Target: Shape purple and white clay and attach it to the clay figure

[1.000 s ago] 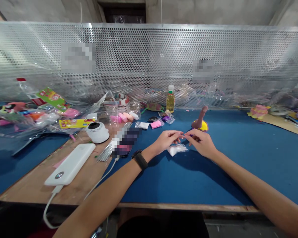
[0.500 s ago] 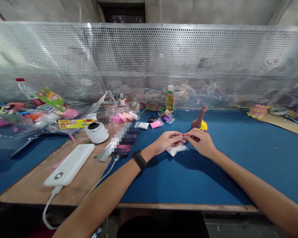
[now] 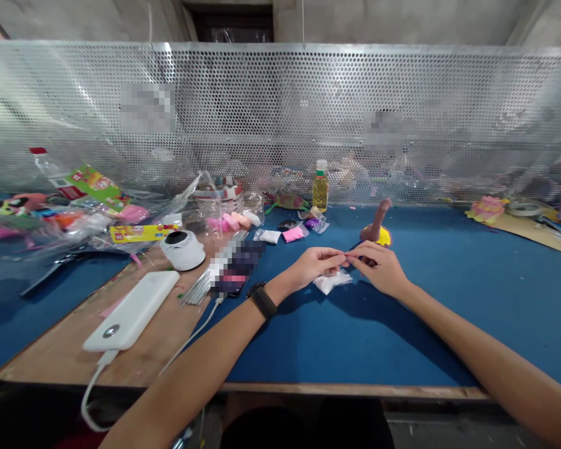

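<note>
My left hand (image 3: 321, 262) and my right hand (image 3: 376, 265) meet fingertip to fingertip above the blue mat (image 3: 336, 349). Both are closed in a pinch; whatever lies between the fingertips is too small and hidden to name. Just under the left fingers lies a clear packet of white material (image 3: 330, 282). Beyond the right hand a brown upright stalk-like piece (image 3: 379, 218) rises beside a yellow base (image 3: 384, 236). Small packets lie farther off: a white one (image 3: 267, 236), a pink one (image 3: 294, 233) and a purple one (image 3: 314, 223).
A phone (image 3: 238, 268) on a cable, thin metal rods (image 3: 201, 284), a white roll (image 3: 182, 251) and a white power bank (image 3: 133, 310) lie to the left. A bottle of yellow liquid (image 3: 320, 187) stands before the perforated metal screen (image 3: 271, 100). Cardboard (image 3: 530, 231) lies far right.
Almost nothing differs. Both hands stay pinched together in the same place, with only a slight shift of the fingers.
</note>
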`<state>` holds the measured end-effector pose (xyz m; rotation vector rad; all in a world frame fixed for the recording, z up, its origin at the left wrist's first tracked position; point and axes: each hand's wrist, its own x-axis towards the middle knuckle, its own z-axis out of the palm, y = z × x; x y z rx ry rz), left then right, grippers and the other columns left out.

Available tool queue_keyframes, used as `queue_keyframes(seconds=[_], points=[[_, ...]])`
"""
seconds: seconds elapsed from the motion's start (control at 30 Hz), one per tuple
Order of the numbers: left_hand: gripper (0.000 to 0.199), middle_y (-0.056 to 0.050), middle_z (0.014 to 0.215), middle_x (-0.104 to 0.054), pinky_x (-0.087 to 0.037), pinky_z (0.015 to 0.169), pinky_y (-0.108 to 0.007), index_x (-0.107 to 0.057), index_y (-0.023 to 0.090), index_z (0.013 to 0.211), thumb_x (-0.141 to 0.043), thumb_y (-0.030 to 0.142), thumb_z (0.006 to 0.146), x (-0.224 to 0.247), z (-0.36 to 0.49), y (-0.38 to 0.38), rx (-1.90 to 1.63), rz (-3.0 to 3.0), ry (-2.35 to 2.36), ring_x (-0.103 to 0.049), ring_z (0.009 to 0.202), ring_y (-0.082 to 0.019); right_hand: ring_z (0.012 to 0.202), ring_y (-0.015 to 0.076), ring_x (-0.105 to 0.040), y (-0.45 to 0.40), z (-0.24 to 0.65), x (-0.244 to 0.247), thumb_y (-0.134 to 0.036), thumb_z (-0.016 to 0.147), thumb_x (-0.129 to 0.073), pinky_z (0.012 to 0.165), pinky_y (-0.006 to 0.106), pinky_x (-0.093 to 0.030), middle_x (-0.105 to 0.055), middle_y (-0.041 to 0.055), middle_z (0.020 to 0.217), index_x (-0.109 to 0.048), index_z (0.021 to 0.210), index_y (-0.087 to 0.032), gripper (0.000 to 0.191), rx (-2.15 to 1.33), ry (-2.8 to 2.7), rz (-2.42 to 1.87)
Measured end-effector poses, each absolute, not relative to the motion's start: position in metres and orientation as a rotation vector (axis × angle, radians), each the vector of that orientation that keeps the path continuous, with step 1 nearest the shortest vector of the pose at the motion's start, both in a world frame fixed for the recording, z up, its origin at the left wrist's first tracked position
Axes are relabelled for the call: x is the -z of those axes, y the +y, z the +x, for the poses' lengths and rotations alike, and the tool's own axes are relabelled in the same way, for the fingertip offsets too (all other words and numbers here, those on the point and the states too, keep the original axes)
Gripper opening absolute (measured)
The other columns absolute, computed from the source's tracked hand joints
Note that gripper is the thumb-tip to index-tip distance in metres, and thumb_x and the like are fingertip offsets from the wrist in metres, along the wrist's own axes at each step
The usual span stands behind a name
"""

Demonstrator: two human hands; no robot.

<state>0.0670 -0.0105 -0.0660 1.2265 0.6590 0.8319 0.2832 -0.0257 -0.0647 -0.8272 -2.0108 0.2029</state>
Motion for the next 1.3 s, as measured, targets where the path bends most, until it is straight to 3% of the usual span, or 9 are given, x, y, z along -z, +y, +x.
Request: queue_keyframes(seconds=[0.1, 0.27, 0.37, 0.57, 0.67, 0.8, 1.07, 1.3], points=[[0.05, -0.008, 0.091, -0.075, -0.045, 0.076, -0.028, -0.08, 0.01, 0.1, -0.095, 0.044, 0.065, 0.066, 0.067, -0.011, -0.837, 1.285, 0.67, -0.059, 0.073, -0.01, 0.06, 0.0124, -0.063, -0.027, 0.283, 0.063, -0.041, 0.101, -0.063, 0.058, 0.028, -0.055, -0.074, 0.0056, 0.089, -0.079, 0.096, -0.022, 0.026, -0.232, -2.003, -0.87], [0.05, -0.008, 0.085, -0.074, -0.045, 0.07, -0.026, -0.078, 0.01, 0.091, -0.086, 0.055, 0.073, 0.063, 0.066, -0.012, -0.832, 1.355, 0.685, -0.055, 0.068, -0.01, 0.057, 0.0136, -0.063, -0.028, 0.283, 0.063, -0.051, 0.1, -0.06, 0.054, 0.028, -0.053, -0.073, 0.0052, 0.085, -0.075, 0.095, -0.023, 0.032, -0.302, -2.002, -0.969], [0.048, -0.008, 0.085, -0.073, -0.045, 0.068, -0.025, -0.076, 0.01, 0.091, -0.084, 0.055, 0.077, 0.065, 0.066, -0.01, -0.847, 1.336, 0.695, -0.054, 0.067, -0.009, 0.051, 0.0143, -0.062, -0.028, 0.285, 0.064, -0.054, 0.102, -0.055, 0.05, 0.027, -0.051, -0.069, 0.0023, 0.073, -0.068, 0.099, -0.023, 0.034, -0.415, -1.974, -1.037], [0.019, -0.01, 0.095, -0.076, -0.05, 0.073, -0.026, -0.069, 0.011, 0.102, -0.074, 0.027, 0.092, 0.071, 0.066, 0.0, -1.015, 1.181, 0.839, -0.061, 0.069, -0.009, 0.046, 0.0138, -0.059, -0.029, 0.287, 0.066, -0.058, 0.107, -0.04, 0.048, 0.025, -0.048, -0.06, -0.0026, 0.055, -0.055, 0.086, -0.023, 0.043, -0.581, -1.925, -1.054], [0.013, -0.012, 0.104, -0.078, -0.052, 0.078, -0.027, -0.065, 0.012, 0.103, -0.071, 0.017, 0.093, 0.071, 0.066, 0.001, -1.024, 1.15, 0.846, -0.067, 0.073, -0.009, 0.045, 0.0133, -0.061, -0.028, 0.286, 0.065, -0.061, 0.103, -0.047, 0.048, 0.025, -0.05, -0.066, -0.0005, 0.06, -0.059, 0.082, -0.023, 0.045, -0.621, -1.902, -1.039], [0.018, -0.014, 0.107, -0.079, -0.054, 0.082, -0.029, -0.063, 0.013, 0.1, -0.076, 0.021, 0.091, 0.069, 0.067, -0.001, -1.007, 1.158, 0.822, -0.071, 0.077, -0.012, 0.046, 0.0141, -0.065, -0.027, 0.283, 0.064, -0.063, 0.093, -0.064, 0.046, 0.026, -0.052, -0.076, 0.0032, 0.075, -0.069, 0.088, -0.022, 0.041, -0.634, -1.831, -1.046], [0.034, -0.012, 0.095, -0.079, -0.052, 0.075, -0.026, -0.069, 0.01, 0.093, -0.085, 0.038, 0.082, 0.072, 0.067, 0.002, -0.965, 1.247, 0.819, -0.069, 0.074, -0.011, 0.043, 0.0162, -0.064, -0.027, 0.281, 0.065, -0.059, 0.085, -0.075, 0.041, 0.026, -0.049, -0.067, -0.0008, 0.055, -0.071, 0.084, -0.022, 0.036, -0.581, -1.788, -1.056], [0.033, -0.012, 0.095, -0.079, -0.053, 0.075, -0.027, -0.072, 0.01, 0.092, -0.086, 0.038, 0.081, 0.073, 0.067, 0.0, -0.96, 1.263, 0.809, -0.069, 0.074, -0.012, 0.04, 0.0158, -0.062, -0.028, 0.281, 0.067, -0.056, 0.084, -0.077, 0.039, 0.025, -0.046, -0.065, -0.0014, 0.049, -0.071, 0.081, -0.022, 0.035, -0.563, -1.801, -1.073]])
